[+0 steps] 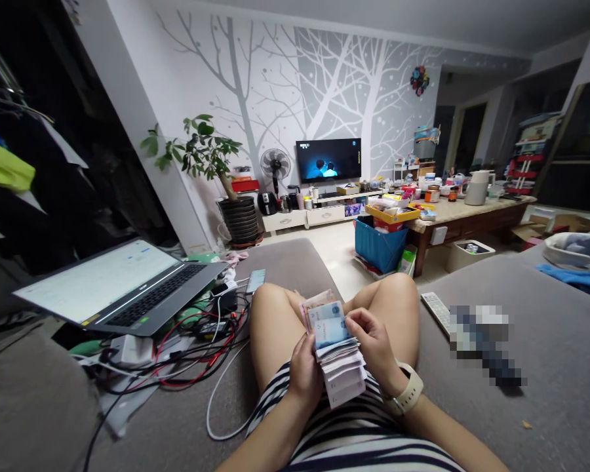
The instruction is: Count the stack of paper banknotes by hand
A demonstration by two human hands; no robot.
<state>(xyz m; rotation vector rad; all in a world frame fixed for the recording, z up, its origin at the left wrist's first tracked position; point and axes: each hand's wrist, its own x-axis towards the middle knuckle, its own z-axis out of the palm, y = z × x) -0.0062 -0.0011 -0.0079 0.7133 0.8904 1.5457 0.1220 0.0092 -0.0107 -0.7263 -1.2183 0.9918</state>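
— Grey fabric sofa? Where's the paper stack?
— Yep, fabric. Stack's over the lap, left hand gripping its side, right hand pinching a top sheet's edge.
— Room?
— Laptop and tangled cables left; TV on, tree mural behind.

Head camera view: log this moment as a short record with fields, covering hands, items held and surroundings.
Left hand: grips the left side of a fanned stack of banknote-like slips
Right hand: fingers at the right edge of an upper blue slip
Right wrist: cream-strapped watch
Left side: open laptop, tangled cables
Right side: white remote control
Background: lit television, standing fan, potted plant
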